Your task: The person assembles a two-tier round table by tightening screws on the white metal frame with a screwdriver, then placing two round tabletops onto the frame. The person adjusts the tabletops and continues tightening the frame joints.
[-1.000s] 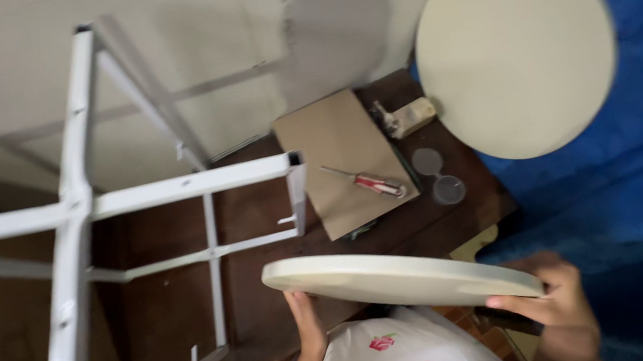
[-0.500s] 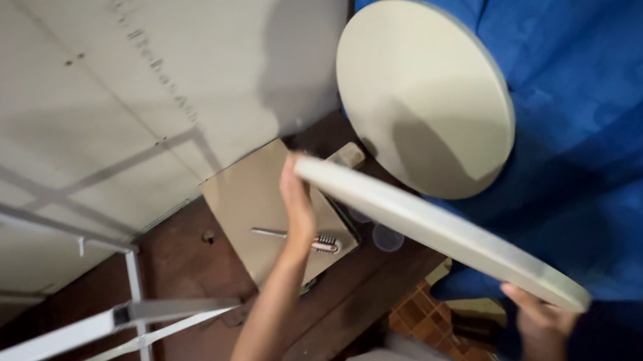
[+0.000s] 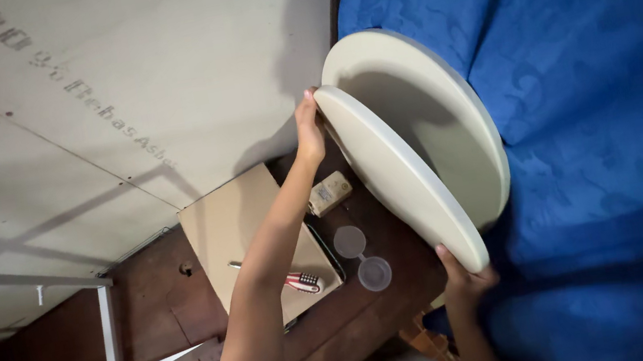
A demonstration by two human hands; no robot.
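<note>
Both hands grip one cream round disc [image 3: 400, 175], tilted on edge, right of centre in the frame. Left hand [image 3: 309, 131] is closed over the disc's upper rim, fingers wrapped at the top edge, arm stretched up from the lower middle of the frame. Right hand [image 3: 464, 280] holds the lower rim, fingers curled under it (thumb side partly hidden by the disc). A second cream round disc [image 3: 452, 122] stands just behind the first, leaning against the blue patterned cloth [image 3: 609, 112] that fills the right half of the frame; the two discs look close or touching, cannot tell which.

Below the left arm, a dark brown wooden surface [image 3: 160, 315] carries a tan board [image 3: 236, 222], a screwdriver with red and white striped handle [image 3: 304, 281] lying on the board, a small pale box [image 3: 329, 193] just beside the disc, and two small clear round lids [image 3: 363, 259] side by side. White metal frame bars [image 3: 106, 333] sit at the lower left. A grey panel wall [image 3: 102, 87] fills the upper left.
</note>
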